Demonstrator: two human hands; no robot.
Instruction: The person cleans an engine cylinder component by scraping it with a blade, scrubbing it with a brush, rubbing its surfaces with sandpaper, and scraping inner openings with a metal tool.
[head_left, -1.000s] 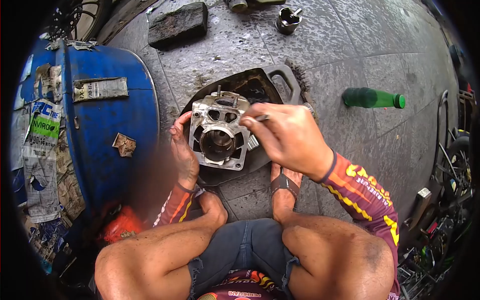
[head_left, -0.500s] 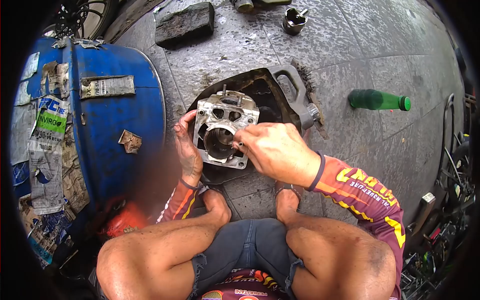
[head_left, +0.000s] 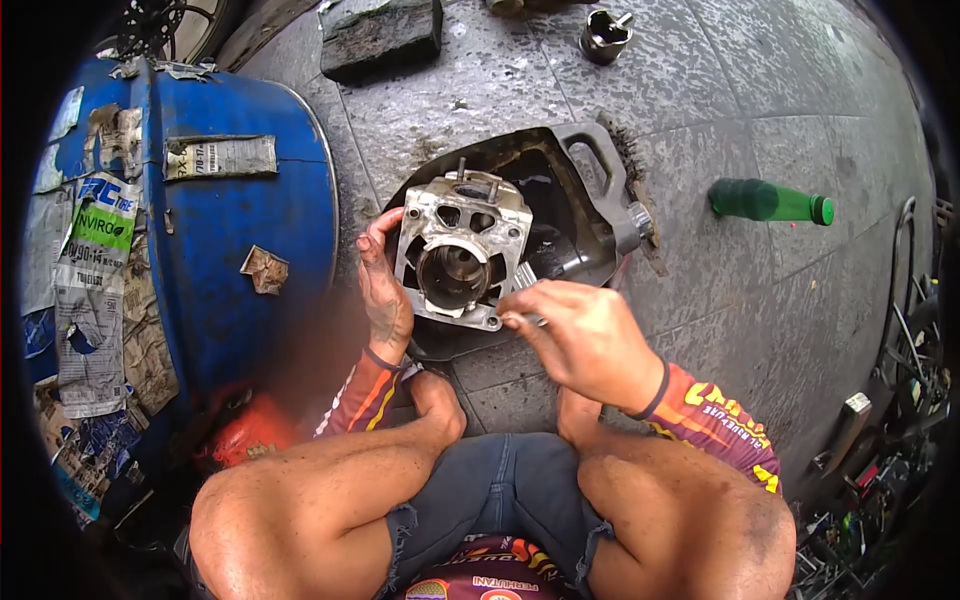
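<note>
A metal engine cylinder block [head_left: 465, 215], with a round bore and studs at its top, is held tilted over a cut-open dark plastic jerrycan [head_left: 588, 215]. My left hand [head_left: 385, 300] grips the block's left side, its fingers partly hidden behind it. Just right of the block's lower corner is my right hand [head_left: 595, 340], thumb and fingers pinched together. A small grey metal piece [head_left: 541, 321] shows between those fingers; its exact kind is too small to tell. Dark liquid residue lies in the jerrycan.
A blue drum [head_left: 240, 220] with torn labels stands at the left. On the tiled floor lie a green bottle [head_left: 770, 201] at the right, a dark block [head_left: 380, 40] and a metal socket-like part [head_left: 606, 38] at the top. Tools and parts crowd the right edge.
My right hand has moved away from the bore, down and to the right, past the block's lower corner. My left hand keeps its hold on the block. The view has shifted slightly.
</note>
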